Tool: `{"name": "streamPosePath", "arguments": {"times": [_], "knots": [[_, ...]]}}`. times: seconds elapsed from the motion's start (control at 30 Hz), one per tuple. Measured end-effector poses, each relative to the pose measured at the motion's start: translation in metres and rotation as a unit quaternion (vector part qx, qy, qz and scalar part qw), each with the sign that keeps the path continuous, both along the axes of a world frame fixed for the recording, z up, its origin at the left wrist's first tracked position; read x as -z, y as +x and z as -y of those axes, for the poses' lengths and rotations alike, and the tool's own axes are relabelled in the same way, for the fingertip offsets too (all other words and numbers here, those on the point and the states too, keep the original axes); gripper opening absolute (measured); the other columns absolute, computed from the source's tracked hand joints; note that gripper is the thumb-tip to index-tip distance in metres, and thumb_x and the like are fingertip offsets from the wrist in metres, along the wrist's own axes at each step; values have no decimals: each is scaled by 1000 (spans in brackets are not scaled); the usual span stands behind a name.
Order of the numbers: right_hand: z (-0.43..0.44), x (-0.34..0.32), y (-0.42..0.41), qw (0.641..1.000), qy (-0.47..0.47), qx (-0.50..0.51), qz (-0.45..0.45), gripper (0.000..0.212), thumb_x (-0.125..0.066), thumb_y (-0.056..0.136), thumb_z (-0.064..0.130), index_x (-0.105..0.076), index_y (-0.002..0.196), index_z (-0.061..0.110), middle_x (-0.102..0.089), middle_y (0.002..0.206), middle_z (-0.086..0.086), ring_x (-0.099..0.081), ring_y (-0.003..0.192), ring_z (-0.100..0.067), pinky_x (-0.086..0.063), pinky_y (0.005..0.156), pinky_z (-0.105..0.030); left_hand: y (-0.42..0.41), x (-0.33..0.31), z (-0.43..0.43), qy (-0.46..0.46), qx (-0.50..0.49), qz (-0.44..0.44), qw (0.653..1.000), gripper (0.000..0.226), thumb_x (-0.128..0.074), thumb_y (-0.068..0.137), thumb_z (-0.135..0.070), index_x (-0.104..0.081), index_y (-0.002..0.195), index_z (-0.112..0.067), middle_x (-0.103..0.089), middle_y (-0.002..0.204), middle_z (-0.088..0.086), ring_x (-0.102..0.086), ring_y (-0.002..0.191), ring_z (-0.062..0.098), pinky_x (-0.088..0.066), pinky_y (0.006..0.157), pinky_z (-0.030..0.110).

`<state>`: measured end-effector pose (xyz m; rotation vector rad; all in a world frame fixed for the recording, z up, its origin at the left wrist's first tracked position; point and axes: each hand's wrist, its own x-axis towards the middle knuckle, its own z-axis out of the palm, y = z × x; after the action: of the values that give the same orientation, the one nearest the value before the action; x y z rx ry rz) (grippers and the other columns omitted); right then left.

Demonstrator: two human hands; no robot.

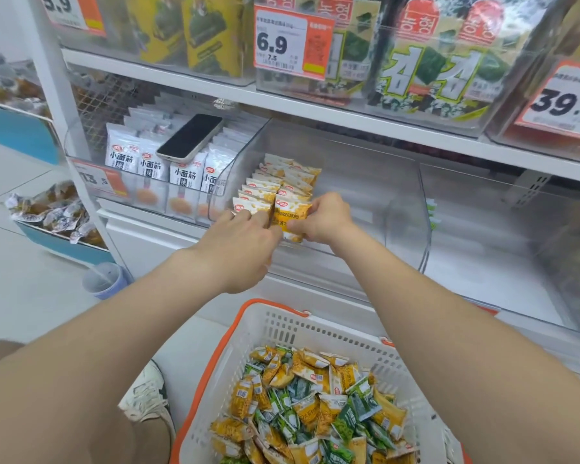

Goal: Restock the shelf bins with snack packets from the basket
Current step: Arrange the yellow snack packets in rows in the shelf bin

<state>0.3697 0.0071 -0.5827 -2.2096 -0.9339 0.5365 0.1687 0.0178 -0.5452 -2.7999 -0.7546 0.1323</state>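
Nearest the person, the basket [275, 324] stands on the floor. It holds a deep heap of yellow and green snack packets [315, 406], so most of the stock has not yet been shelved.

Above it, both hands work at the front of the middle shelf bin [355, 155]. The right hand [325, 217] pinches a yellow packet [290, 217] upright at the head of the right row. The left hand [245, 239] lies against the front of the left row; whether it grips anything cannot be told.

Two short rows of yellow packets [275, 182] fill only the left part of this bin. The right bin [482, 212] appears almost bare. The left bin [91, 152] is full of white packets [154, 165], with a phone [190, 137] lying on top.

Judgement: restocking is at an early stage.
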Motion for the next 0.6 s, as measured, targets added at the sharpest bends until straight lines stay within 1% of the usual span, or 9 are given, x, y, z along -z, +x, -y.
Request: {"name": "streamPosePath", "arguments": {"times": [0.07,0.13,0.23,0.27,0.33,0.37,0.47,0.53,0.6], "knots": [[-13,4,-3,999,-32,-21,38,55,-95,54,41,-63,85,8,-72,93,-12,-68,97,-27,-60,66,-38,-1,-1,-2,-11,4,-4,1000,52,-58,99,-41,-42,145,-23,-49,134,8,-50,125,33,-39,101,48],[-21,4,-7,998,-30,-21,59,58,-98,55,39,-64,91,8,-70,97,-11,-64,101,-24,-56,62,-34,-1,0,-4,-14,12,1,1000,51,-57,100,-40,-41,145,-23,-49,133,8,-50,125,34,-39,102,48],[-27,2,-10,995,-30,-12,96,60,-97,57,40,-69,98,8,-69,96,-11,-64,92,-23,-50,53,-28,-1,1,-7,-16,21,7,1000,46,-53,101,-37,-43,144,-23,-50,132,8,-51,123,34,-39,101,48],[-26,2,-11,993,-33,-14,114,62,-96,56,43,-68,99,9,-69,95,-11,-65,89,-25,-52,53,-29,-1,2,-8,-16,22,7,1000,46,-52,102,-37,-43,144,-23,-50,131,8,-52,123,34,-38,101,48],[-20,0,-13,991,-33,-1,127,69,-92,46,50,-65,99,13,-69,93,-8,-71,82,-30,-62,59,-39,-1,3,-8,-14,24,1,1000,47,-52,101,-37,-42,144,-22,-50,130,8,-52,122,34,-38,100,48],[-17,-1,-13,992,-39,9,123,68,-90,44,52,-66,95,14,-70,90,-7,-73,76,-30,-64,59,-42,-1,3,-7,-13,23,-3,1000,48,-53,101,-38,-41,144,-21,-49,130,8,-52,123,34,-38,100,48],[-8,-5,-9,995,-70,0,68,51,-91,56,48,-66,84,13,-74,73,-5,-74,63,-23,-64,55,-40,-2,3,-5,-21,20,4,1000,50,-54,101,-37,-39,146,-20,-49,130,8,-52,123,34,-39,98,48],[-4,-5,-5,997,-68,-36,20,50,-90,61,51,-70,83,11,-76,72,-5,-76,70,-24,-65,66,-43,-3,4,-3,-33,18,34,999,46,-54,101,-32,-41,144,-19,-50,126,9,-53,119,33,-42,94,46],[3,-6,-1,997,-46,-55,9,46,-82,71,51,-72,81,7,-76,72,-8,-75,80,-31,-64,76,-48,-5,6,-2,-40,19,80,996,42,-56,98,-28,-45,138,-17,-49,122,10,-53,113,34,-45,91,44]]}}
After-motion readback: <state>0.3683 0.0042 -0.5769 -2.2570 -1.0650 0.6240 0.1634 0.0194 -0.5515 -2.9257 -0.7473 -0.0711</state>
